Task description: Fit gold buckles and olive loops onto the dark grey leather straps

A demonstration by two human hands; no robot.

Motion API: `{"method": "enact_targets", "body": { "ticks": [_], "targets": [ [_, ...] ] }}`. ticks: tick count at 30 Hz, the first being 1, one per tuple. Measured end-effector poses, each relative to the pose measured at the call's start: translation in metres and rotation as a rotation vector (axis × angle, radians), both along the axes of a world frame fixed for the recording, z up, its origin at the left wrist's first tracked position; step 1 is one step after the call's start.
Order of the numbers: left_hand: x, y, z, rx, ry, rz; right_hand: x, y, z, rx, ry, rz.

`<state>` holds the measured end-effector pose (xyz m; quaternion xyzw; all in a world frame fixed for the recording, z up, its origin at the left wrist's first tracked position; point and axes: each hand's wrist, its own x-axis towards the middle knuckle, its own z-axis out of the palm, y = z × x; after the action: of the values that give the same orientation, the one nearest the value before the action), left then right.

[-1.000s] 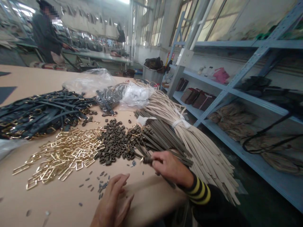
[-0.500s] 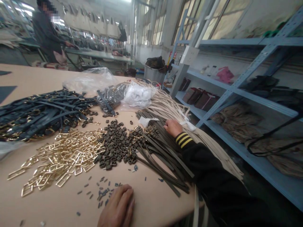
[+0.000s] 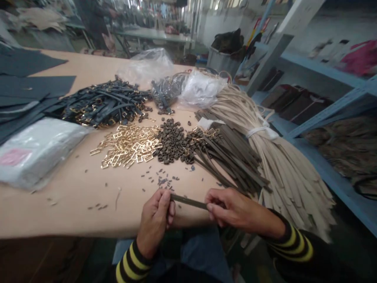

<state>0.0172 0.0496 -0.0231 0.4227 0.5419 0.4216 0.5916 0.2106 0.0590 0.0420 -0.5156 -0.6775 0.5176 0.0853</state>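
A dark olive strap (image 3: 189, 201) stretches between my two hands just above the table's front edge. My left hand (image 3: 156, 214) pinches its left end between thumb and fingers. At the other side my right hand (image 3: 232, 210) is closed on the strap, its fingers curled. Beyond them lie small dark cut pieces (image 3: 165, 181), a heap of gold rectangular buckles (image 3: 132, 145) and a pile of brown strap loops (image 3: 173, 141). A bundle of dark olive straps (image 3: 238, 153), some with gold buckles at the far end, fans out to the right.
Beige straps (image 3: 282, 169) tied with white hang over the table's right side. Navy buckled straps (image 3: 108, 102), plastic bags (image 3: 203, 88) and a wrapped packet (image 3: 38, 149) lie farther back and left. Blue shelving (image 3: 321, 72) stands at right; a person (image 3: 94, 23) is behind.
My right hand has come back from the olive bundle with a strap in it. My left hand has lifted off the table and now grips the strap's other end. The view has tilted down.
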Motion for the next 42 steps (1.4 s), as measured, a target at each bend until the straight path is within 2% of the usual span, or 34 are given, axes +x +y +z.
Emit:
{"method": "enact_targets", "body": {
  "ticks": [3, 5, 7, 9, 12, 15, 17, 19, 21, 23, 25, 27, 30, 34, 38, 40, 42],
  "targets": [
    [-0.009, -0.02, -0.005, -0.106, -0.001, -0.03, -0.021, -0.031, -0.039, -0.268, 0.22, -0.087],
    [-0.015, -0.034, -0.012, -0.178, -0.005, -0.07, -0.034, -0.044, -0.061, -0.362, 0.345, -0.145],
    [-0.019, -0.047, -0.019, -0.231, -0.014, -0.093, -0.046, -0.052, -0.075, -0.402, 0.431, -0.192],
    [-0.021, -0.056, -0.024, -0.244, -0.028, -0.08, -0.055, -0.056, -0.081, -0.417, 0.475, -0.22],
    [-0.021, -0.064, -0.027, -0.242, -0.088, -0.035, -0.063, -0.059, -0.081, -0.43, 0.505, -0.226],
    [-0.018, -0.069, -0.028, -0.314, -0.28, -0.008, -0.066, -0.06, -0.077, -0.449, 0.565, -0.187],
    [-0.016, -0.071, -0.03, -0.391, -0.401, -0.058, -0.067, -0.062, -0.076, -0.463, 0.617, -0.162],
    [-0.016, -0.073, -0.033, -0.432, -0.382, -0.116, -0.069, -0.064, -0.077, -0.473, 0.645, -0.165],
    [-0.017, -0.074, -0.035, -0.344, -0.18, -0.097, -0.071, -0.065, -0.08, -0.479, 0.631, -0.193],
    [-0.02, -0.075, -0.035, -0.106, 0.126, -0.03, -0.072, -0.066, -0.083, -0.478, 0.598, -0.25],
    [-0.022, -0.077, -0.031, 0.18, 0.36, -0.018, -0.072, -0.065, -0.085, -0.468, 0.575, -0.302],
    [-0.022, -0.079, -0.027, 0.39, 0.468, -0.066, -0.072, -0.065, -0.087, -0.443, 0.569, -0.332],
    [-0.022, -0.082, -0.024, 0.561, 0.541, -0.127, -0.072, -0.064, -0.087, -0.411, 0.567, -0.352],
    [-0.02, -0.081, -0.026, 0.636, 0.636, -0.136, -0.074, -0.065, -0.085, -0.401, 0.543, -0.362],
    [-0.017, -0.079, -0.025, 0.593, 0.664, -0.111, -0.076, -0.066, -0.085, -0.402, 0.539, -0.38],
    [-0.017, -0.08, -0.019, 0.511, 0.59, -0.137, -0.076, -0.065, -0.085, -0.409, 0.55, -0.394],
    [-0.018, -0.082, -0.011, 0.426, 0.423, -0.228, -0.074, -0.063, -0.085, -0.411, 0.562, -0.431]
  ]
}}
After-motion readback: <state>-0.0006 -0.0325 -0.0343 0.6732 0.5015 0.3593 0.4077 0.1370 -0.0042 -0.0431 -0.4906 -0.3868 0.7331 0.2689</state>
